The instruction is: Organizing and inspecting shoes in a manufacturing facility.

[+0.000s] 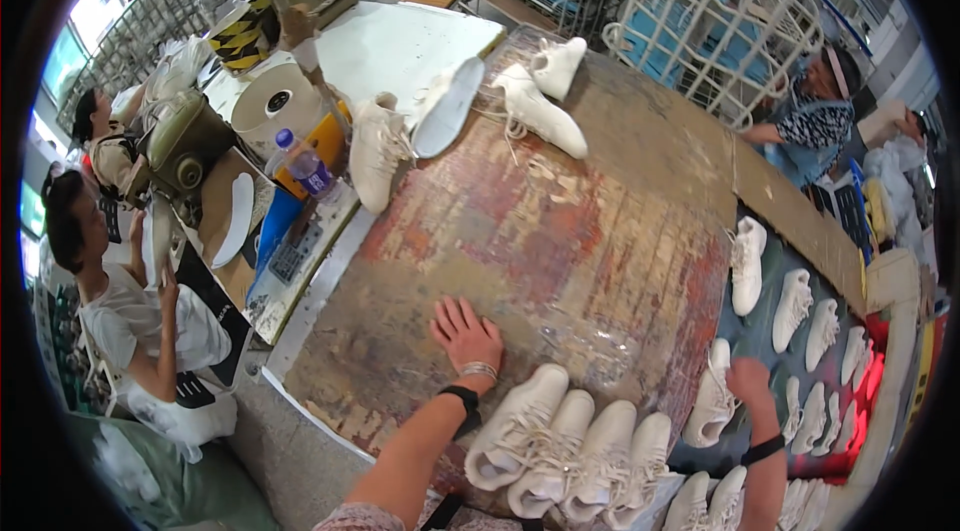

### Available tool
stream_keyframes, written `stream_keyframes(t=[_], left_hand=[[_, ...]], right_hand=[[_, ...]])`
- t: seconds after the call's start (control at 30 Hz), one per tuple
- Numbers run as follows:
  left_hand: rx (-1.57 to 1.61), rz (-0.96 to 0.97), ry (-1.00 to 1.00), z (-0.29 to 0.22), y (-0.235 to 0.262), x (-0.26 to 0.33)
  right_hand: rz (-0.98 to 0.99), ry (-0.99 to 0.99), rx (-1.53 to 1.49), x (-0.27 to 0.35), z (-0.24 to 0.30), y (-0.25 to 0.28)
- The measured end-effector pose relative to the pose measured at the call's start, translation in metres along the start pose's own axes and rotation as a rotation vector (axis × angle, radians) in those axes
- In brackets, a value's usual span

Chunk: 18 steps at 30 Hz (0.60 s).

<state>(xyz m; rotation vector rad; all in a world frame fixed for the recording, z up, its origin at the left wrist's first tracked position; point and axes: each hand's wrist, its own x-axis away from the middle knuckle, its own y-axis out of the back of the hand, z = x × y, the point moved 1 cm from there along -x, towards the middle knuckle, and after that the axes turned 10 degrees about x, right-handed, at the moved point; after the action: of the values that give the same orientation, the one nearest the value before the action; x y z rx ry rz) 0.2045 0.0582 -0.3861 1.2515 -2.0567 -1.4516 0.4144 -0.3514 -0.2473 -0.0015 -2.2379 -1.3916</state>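
My left hand (467, 333) lies flat on the worn, paint-stained tabletop (560, 231), fingers spread and holding nothing. At the table's right edge, my right hand (750, 381) is closed against the side of a white lace-up sneaker (711, 399); its fingertips are partly hidden. Between my forearms, white sneakers stand in a row at the near edge, the leftmost one (520, 426) toe away from me. Other white sneakers (792, 309) rest in rows on the dark conveyor belt (765, 351) to the right.
Far on the table are more white shoes (540, 111) and a grey-blue sole (448, 109). A purple-labelled bottle (305, 166) stands at the left by a machine. A wire rack (700, 21) is behind. One person (130, 301) sits at left, another (815, 121) far right.
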Motion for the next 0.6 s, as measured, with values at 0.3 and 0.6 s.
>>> stream_keyframes(t=[0.3, 0.6], left_hand=[[0.461, 0.311, -0.139, 0.039, 0.026, -0.025], [0.258, 0.37, -0.374, 0.081, 0.022, -0.139]], right_hand=[[-0.597, 0.493, -0.413, -0.239, 0.294, 0.217], [-0.332, 0.354, -0.576, -0.343, 0.349, 0.186]])
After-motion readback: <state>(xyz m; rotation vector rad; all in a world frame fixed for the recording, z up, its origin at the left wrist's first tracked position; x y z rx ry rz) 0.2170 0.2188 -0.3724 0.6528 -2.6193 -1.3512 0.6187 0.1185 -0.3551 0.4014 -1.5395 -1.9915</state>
